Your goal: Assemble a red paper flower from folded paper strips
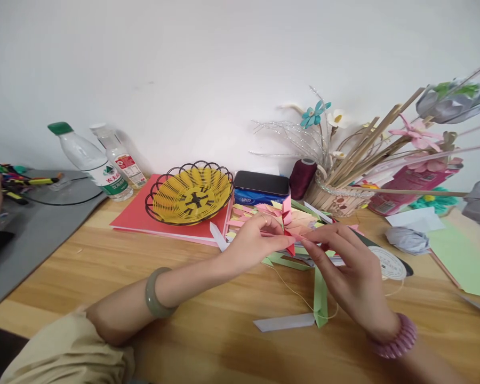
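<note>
— We start with the wooden table [208,320]: at its far left lie a red folder [138,216] with a yellow wire basket [190,193] on it, and two water bottles [104,162] leaning beside that. What sits far right?

— A pot of sticks and paper flowers [368,154], a dark thread spool [303,177] and a tissue pack [261,188] just left of it. Near the middle we have our pile of folded paper pieces [256,216].

— And our hands?

— Our left hand [250,242] and right hand [346,266] meet over that pile, both closed in a pinch on a small pink folded piece [300,234], fingertips nearly touching. A green strip [320,296] and a white strip [284,322] lie loose on the near side, with a thin thread [296,293] trailing between.

— So we judge ourselves mid-fold, pressing a crease or tucking a flap?

— Likely. The next move calls for a steady left pinch while the right fingers slide along the edge; which flap goes where we cannot tell.
</note>
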The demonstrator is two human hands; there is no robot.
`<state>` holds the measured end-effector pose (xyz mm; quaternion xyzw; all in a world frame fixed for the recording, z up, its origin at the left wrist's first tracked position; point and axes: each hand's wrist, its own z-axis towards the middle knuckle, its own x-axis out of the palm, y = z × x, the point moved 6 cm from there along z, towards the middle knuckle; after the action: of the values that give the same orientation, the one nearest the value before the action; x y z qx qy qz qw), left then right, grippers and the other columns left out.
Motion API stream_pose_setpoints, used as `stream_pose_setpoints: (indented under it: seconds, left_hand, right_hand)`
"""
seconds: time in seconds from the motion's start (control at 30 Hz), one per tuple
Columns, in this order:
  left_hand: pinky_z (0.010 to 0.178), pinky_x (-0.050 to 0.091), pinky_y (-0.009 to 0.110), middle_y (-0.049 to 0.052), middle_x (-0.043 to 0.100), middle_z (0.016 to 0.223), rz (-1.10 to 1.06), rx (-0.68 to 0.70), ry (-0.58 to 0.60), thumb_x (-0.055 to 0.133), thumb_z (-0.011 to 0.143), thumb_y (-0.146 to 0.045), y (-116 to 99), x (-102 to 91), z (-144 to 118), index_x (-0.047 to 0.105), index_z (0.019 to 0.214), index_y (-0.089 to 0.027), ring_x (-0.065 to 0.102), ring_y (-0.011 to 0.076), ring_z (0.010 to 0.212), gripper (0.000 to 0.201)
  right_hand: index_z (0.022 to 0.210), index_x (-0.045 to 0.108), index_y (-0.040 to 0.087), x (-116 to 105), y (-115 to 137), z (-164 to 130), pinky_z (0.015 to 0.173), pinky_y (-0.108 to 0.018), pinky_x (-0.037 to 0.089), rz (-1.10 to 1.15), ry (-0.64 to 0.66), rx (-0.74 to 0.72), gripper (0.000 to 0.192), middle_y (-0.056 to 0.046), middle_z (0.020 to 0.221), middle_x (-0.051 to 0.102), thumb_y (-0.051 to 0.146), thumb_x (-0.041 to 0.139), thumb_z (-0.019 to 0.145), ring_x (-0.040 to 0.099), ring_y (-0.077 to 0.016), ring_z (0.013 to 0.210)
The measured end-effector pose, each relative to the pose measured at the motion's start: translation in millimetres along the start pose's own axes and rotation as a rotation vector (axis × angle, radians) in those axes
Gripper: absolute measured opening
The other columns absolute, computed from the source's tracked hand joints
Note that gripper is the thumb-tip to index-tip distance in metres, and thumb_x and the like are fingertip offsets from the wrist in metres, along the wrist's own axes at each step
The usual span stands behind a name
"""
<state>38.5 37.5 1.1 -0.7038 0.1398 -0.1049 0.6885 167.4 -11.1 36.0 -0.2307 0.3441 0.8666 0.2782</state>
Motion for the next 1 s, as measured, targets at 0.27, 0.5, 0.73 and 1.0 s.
stream_pose_setpoints:
  seconds: [0.27, 0.5, 0.73, 1.0]
  left_hand:
    - [0.069, 0.047, 0.028, -0.001, 0.058, 0.076, -0.293, 0.001, -0.027, 0.068, 0.059, -0.013, 6, 2.0, 0, 0.048, 0.068, -0.015, 0.060, 0.0115, 0.070, 0.022]
    - [0.079, 0.049, 0.031, 0.004, 0.062, 0.099, -0.097, 0.253, -0.073, 0.052, 0.075, -0.013, -2, -1.7, -8, 0.062, 0.078, -0.019, 0.058, 0.0165, 0.096, 0.011]
    - [0.096, 0.041, 0.039, 0.006, 0.048, 0.111, 0.260, 0.528, -0.200, 0.060, 0.069, -0.011, -19, -7.9, -22, 0.059, 0.092, -0.023, 0.042, 0.0222, 0.116, 0.026]
    - [0.083, 0.048, 0.033, 0.005, 0.053, 0.095, 0.185, 0.528, -0.050, 0.061, 0.074, -0.019, -8, -1.4, -10, 0.063, 0.079, -0.019, 0.052, 0.0164, 0.096, 0.005]
  right_hand:
    - [0.086, 0.063, 0.026, 4, -14, -3, 0.070, -0.034, 0.045, 0.039, -0.041, 0.124, 0.008, -0.004, 0.087, 0.052, 0.026, 0.058, 0.080, 0.052, -0.0189, 0.083]
    - [0.082, 0.065, 0.027, 2, -21, -5, 0.081, -0.039, 0.045, 0.100, -0.090, 0.198, 0.007, -0.004, 0.097, 0.051, 0.029, 0.059, 0.079, 0.050, -0.0215, 0.097]
    - [0.073, 0.067, 0.025, 4, -33, -5, 0.071, -0.031, 0.048, 0.301, -0.110, 0.405, 0.011, -0.003, 0.092, 0.055, 0.035, 0.062, 0.075, 0.054, -0.0183, 0.091]
    - [0.068, 0.067, 0.024, 11, -31, -5, 0.069, -0.030, 0.049, 0.318, -0.036, 0.429, 0.015, -0.004, 0.086, 0.057, 0.037, 0.062, 0.075, 0.056, -0.0179, 0.087]
